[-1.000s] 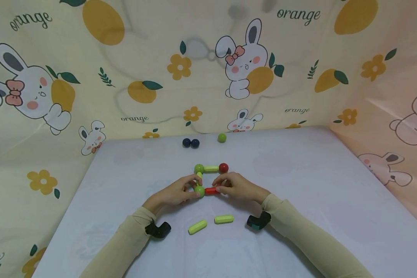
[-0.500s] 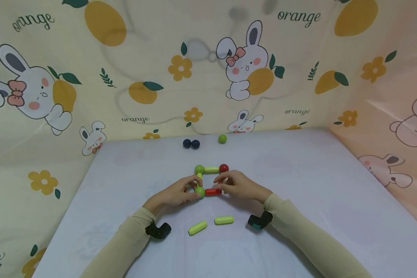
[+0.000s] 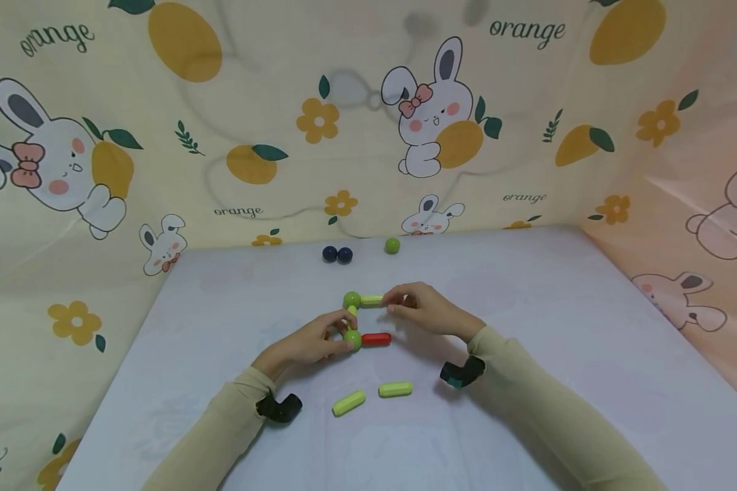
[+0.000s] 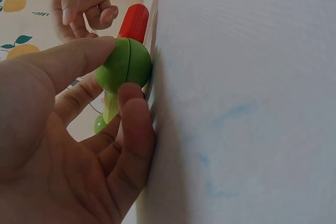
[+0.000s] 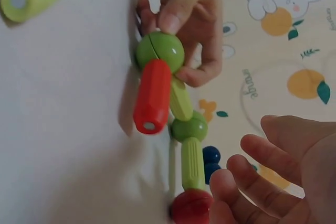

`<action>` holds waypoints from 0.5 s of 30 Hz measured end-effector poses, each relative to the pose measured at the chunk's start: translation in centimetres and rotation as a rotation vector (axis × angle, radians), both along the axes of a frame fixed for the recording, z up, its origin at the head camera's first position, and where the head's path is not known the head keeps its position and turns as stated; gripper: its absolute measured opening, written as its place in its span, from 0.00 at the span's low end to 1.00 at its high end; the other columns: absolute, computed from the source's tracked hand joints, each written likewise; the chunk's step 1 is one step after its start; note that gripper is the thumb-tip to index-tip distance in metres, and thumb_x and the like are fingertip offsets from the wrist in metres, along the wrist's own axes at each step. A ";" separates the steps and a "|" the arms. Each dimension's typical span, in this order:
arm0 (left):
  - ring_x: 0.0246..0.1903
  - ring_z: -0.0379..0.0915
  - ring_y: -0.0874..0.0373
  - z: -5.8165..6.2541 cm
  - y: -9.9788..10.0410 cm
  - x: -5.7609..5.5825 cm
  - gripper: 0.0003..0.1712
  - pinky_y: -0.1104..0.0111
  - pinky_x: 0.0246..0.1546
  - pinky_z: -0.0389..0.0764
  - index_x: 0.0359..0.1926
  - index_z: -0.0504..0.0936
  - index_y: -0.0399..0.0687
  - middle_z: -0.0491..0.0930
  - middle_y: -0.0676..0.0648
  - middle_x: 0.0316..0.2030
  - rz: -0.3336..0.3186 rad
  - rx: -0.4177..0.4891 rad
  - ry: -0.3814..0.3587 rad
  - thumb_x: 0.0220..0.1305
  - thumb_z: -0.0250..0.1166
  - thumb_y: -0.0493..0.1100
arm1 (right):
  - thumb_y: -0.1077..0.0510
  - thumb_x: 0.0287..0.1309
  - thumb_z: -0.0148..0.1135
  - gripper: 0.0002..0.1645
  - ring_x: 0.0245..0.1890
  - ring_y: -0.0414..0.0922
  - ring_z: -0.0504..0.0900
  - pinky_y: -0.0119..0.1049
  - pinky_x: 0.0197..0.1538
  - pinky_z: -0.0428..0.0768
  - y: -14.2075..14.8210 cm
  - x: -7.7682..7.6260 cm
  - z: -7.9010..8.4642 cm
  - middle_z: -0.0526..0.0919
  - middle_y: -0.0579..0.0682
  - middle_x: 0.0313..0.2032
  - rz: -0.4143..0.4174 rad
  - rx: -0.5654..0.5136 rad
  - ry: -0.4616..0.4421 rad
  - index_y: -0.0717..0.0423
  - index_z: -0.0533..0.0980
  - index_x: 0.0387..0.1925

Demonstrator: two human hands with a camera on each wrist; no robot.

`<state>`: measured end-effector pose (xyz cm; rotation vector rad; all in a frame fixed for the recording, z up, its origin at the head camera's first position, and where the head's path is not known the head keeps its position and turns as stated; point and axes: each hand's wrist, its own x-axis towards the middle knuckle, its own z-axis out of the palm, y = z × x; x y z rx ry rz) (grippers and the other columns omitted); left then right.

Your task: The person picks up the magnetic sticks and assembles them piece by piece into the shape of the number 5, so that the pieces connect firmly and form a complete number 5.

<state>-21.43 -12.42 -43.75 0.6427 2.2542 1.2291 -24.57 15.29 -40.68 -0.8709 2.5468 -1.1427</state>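
With thumb and fingers, my left hand point(image 3: 310, 339) holds a green ball point(image 4: 126, 69), the near corner of a magnetic stick-and-ball shape. A red stick point(image 3: 377, 339) juts right from this ball, its metal-tipped end free in the right wrist view. From the same ball a yellow-green stick point(image 5: 181, 100) runs back to a second green ball point(image 3: 352, 300). Another yellow-green stick point(image 3: 371, 300) leads from there to a red ball point(image 5: 191, 206). My right hand point(image 3: 426, 310), its fingers loosely bent and apart, has its fingertips right at the red ball, which they hide in the head view.
Two loose yellow-green sticks, a slanted one point(image 3: 349, 403) and a level one point(image 3: 396, 389), lie nearer me on the white table point(image 3: 503, 423). Two dark blue balls point(image 3: 337, 254) and a loose green ball point(image 3: 392, 245) rest by the back edge, before the printed cloth point(image 3: 252, 102).
My right hand has let go of the red stick and moved back to the red ball. The red stick stays joined to the green ball; my left hand keeps its hold.
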 end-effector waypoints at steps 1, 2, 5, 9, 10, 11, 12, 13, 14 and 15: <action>0.22 0.67 0.59 0.0 0.0 0.0 0.18 0.72 0.26 0.73 0.58 0.71 0.45 0.75 0.40 0.50 0.001 -0.003 -0.002 0.71 0.63 0.40 | 0.57 0.70 0.61 0.15 0.33 0.42 0.78 0.33 0.41 0.77 0.1 -0.2 0.1 0.85 0.54 0.44 -0.002 -0.006 0.003 0.60 0.82 0.53; 0.22 0.67 0.59 0.1 0.0 0.0 0.17 0.71 0.26 0.73 0.58 0.71 0.45 0.75 0.40 0.50 0.001 -0.003 -0.003 0.71 0.63 0.40 | 0.57 0.70 0.61 0.15 0.34 0.42 0.78 0.33 0.41 0.77 0.1 -0.4 0.2 0.85 0.55 0.45 -0.003 -0.010 0.008 0.60 0.82 0.53; 0.22 0.67 0.59 0.1 0.2 0.0 0.17 0.71 0.26 0.73 0.57 0.72 0.46 0.75 0.41 0.50 0.009 -0.011 -0.012 0.71 0.63 0.40 | 0.58 0.70 0.61 0.15 0.34 0.47 0.81 0.34 0.41 0.77 0.3 -1.0 0.6 0.86 0.58 0.47 -0.007 -0.034 0.009 0.61 0.82 0.53; 0.22 0.68 0.59 0.1 0.3 0.0 0.17 0.71 0.26 0.72 0.57 0.72 0.48 0.75 0.41 0.51 0.022 -0.019 -0.025 0.71 0.63 0.40 | 0.59 0.70 0.59 0.17 0.35 0.56 0.84 0.35 0.41 0.78 0.4 -1.9 0.9 0.85 0.62 0.49 -0.013 -0.054 -0.006 0.65 0.80 0.54; 0.22 0.68 0.58 0.1 0.3 0.0 0.17 0.71 0.26 0.72 0.57 0.72 0.48 0.75 0.41 0.51 0.024 -0.019 -0.026 0.71 0.63 0.41 | 0.59 0.70 0.59 0.17 0.36 0.57 0.84 0.35 0.42 0.78 0.5 -2.1 0.9 0.85 0.63 0.50 -0.018 -0.052 -0.013 0.65 0.80 0.54; 0.22 0.68 0.58 0.1 0.3 0.0 0.17 0.70 0.26 0.72 0.57 0.72 0.49 0.75 0.41 0.51 0.026 -0.020 -0.028 0.71 0.63 0.41 | 0.59 0.70 0.58 0.18 0.36 0.57 0.84 0.35 0.42 0.78 0.5 -2.4 0.9 0.84 0.63 0.51 -0.021 -0.050 -0.016 0.65 0.80 0.55; 0.22 0.68 0.58 0.1 0.3 0.0 0.16 0.70 0.26 0.72 0.57 0.72 0.49 0.75 0.41 0.51 0.028 -0.020 -0.029 0.71 0.64 0.41 | 0.59 0.70 0.58 0.18 0.37 0.56 0.84 0.35 0.42 0.78 0.5 -2.6 0.9 0.84 0.63 0.52 -0.028 -0.046 -0.019 0.65 0.79 0.55; 0.22 0.68 0.58 0.1 0.2 0.0 0.16 0.70 0.26 0.72 0.57 0.72 0.49 0.75 0.41 0.51 0.029 -0.020 -0.030 0.71 0.64 0.41 | 0.59 0.70 0.57 0.18 0.37 0.56 0.84 0.35 0.42 0.78 0.6 -2.9 0.9 0.84 0.64 0.52 -0.033 -0.043 -0.022 0.66 0.79 0.56; 0.22 0.68 0.58 0.1 0.3 0.0 0.16 0.70 0.26 0.72 0.56 0.72 0.50 0.75 0.41 0.51 0.031 -0.021 -0.031 0.71 0.64 0.41 | 0.59 0.71 0.57 0.18 0.37 0.56 0.84 0.34 0.42 0.78 0.6 -3.1 0.8 0.83 0.64 0.53 -0.042 -0.041 -0.027 0.65 0.79 0.56; 0.23 0.68 0.58 0.1 0.3 0.1 0.16 0.70 0.26 0.72 0.56 0.72 0.50 0.75 0.41 0.51 0.032 -0.022 -0.031 0.71 0.64 0.41 | 0.59 0.71 0.57 0.19 0.38 0.56 0.84 0.34 0.42 0.79 0.7 -3.4 0.8 0.83 0.64 0.54 -0.049 -0.037 -0.028 0.65 0.79 0.56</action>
